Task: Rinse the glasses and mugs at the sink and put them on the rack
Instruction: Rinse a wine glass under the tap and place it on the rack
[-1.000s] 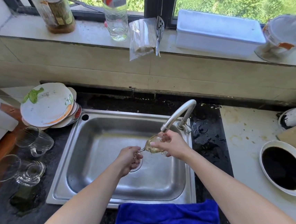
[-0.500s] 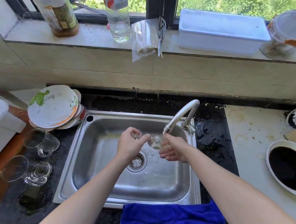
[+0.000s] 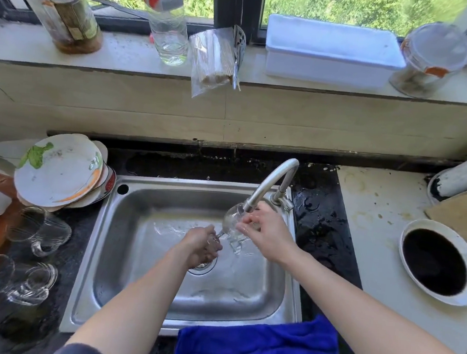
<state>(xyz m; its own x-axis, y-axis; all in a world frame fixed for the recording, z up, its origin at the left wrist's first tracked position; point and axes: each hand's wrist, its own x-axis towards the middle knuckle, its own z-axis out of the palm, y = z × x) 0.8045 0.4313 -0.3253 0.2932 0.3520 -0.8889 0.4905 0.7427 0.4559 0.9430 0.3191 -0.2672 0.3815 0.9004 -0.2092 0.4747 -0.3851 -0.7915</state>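
Note:
A clear stemmed glass is tilted under the spout of the faucet, with water running over it into the steel sink. My left hand grips its stem and foot over the drain. My right hand has its fingers on the bowl of the glass at the spout. Two clear glass mugs lie on their sides on the dark counter left of the sink.
Stacked plates lean at the sink's back left corner. A blue cloth lies over the sink's front edge. A white dish with dark contents sits on the right counter. Bottles, a white box and a jar stand on the windowsill.
The glass went from upright between both hands to tilted with its bowl up at the spout. My left hand dropped to the stem; my right hand rose to the bowl.

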